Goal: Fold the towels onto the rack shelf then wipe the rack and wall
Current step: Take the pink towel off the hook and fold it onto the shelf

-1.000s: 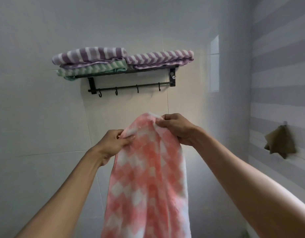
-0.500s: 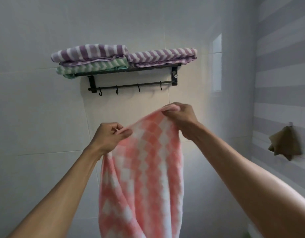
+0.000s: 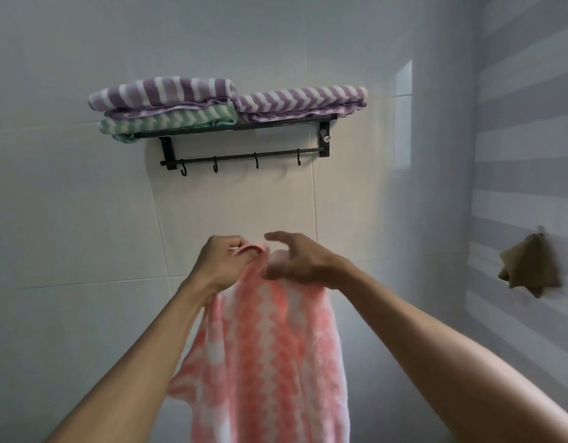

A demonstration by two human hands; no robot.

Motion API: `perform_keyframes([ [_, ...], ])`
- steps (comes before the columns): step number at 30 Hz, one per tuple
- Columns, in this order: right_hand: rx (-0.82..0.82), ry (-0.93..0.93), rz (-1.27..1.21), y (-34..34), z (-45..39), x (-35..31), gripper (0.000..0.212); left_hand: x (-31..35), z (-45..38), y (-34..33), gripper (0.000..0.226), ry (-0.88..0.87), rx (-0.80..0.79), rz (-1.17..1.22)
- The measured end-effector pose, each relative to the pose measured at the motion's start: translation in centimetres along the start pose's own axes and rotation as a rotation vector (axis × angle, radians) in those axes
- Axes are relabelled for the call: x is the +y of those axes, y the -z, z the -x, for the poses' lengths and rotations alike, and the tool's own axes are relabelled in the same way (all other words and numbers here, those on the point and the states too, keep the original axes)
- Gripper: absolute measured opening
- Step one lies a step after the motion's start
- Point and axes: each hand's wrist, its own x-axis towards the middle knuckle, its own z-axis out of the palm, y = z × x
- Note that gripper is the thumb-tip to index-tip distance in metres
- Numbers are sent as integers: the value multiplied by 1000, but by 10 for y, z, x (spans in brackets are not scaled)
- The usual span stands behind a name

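A pink-and-white zigzag towel [image 3: 269, 353] hangs down in front of me below the rack. My left hand [image 3: 223, 265] pinches its top edge. My right hand [image 3: 297, 260] is right beside the left, fingers spread, with the towel draped under its palm and wrist; its grip is blurred. The black wall rack [image 3: 244, 124] carries a folded purple-striped towel [image 3: 162, 94] on top of a green-striped towel [image 3: 167, 123] at the left, and another folded purple-striped towel [image 3: 300, 102] at the right.
Under the shelf runs a black rail with several hooks [image 3: 241, 158]. A brown cloth [image 3: 530, 266] hangs from a hook on the striped right wall. White tiled wall [image 3: 68, 219] surrounds the rack.
My hands came together: the right hand dropped from its raised position toward the left and its fingers opened. The towel's top edge is now gathered between the hands.
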Motion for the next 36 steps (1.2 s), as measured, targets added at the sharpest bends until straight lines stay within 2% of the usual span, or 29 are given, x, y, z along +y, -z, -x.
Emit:
perform_keyframes([
  [1, 4, 0, 35, -7, -2, -1, 27, 5, 0, -2, 18, 3, -16, 29],
  [2, 48, 5, 51, -10, -3, -2, 13, 6, 0, -1, 22, 9, -17, 47],
  [5, 154, -31, 56, -4, -7, 2, 25, -8, 5, 9, 31, 22, -54, -41],
  [8, 240, -63, 38, 10, -7, 5, 21, -35, 15, 16, 18, 28, -73, -218],
  [14, 482, -195, -34, 46, -16, 24, 26, -102, 34, 30, 25, 305, -152, -289],
  [16, 534, -251, -59, 59, -17, 31, 27, -113, 40, 33, 38, 354, -93, -263],
  [19, 586, -309, 15, 67, -14, 42, 27, -115, 36, 32, 41, 323, 129, -123],
  [21, 493, -234, 68, 58, -6, 37, 38, -97, 28, 25, 40, 234, 180, -37],
  [24, 138, -74, 73, 22, 0, 19, 69, -51, 16, 3, 48, 65, 60, -22],
  [25, 34, -57, 87, 8, -1, 16, 67, -35, 13, -4, 48, 35, 14, 2],
  [26, -29, -42, 97, -4, -1, 15, 54, -21, 11, -10, 42, 25, -33, 24],
  [28, -33, -35, 65, -18, -2, 17, 10, -3, 9, -13, 30, 29, -94, 19],
  [30, 24, -60, 15, -15, -4, 24, 23, -4, 7, -4, 27, 62, -150, -117],
  [33, 69, -114, -28, 1, -1, 33, 29, -20, 14, 14, 20, 120, -256, -410],
  [34, 82, -130, -48, 7, 0, 37, 27, -26, 19, 16, 23, 143, -254, -400],
  [36, 105, -172, -68, 14, -2, 44, 19, -35, 29, 16, 28, 254, -170, -161],
])
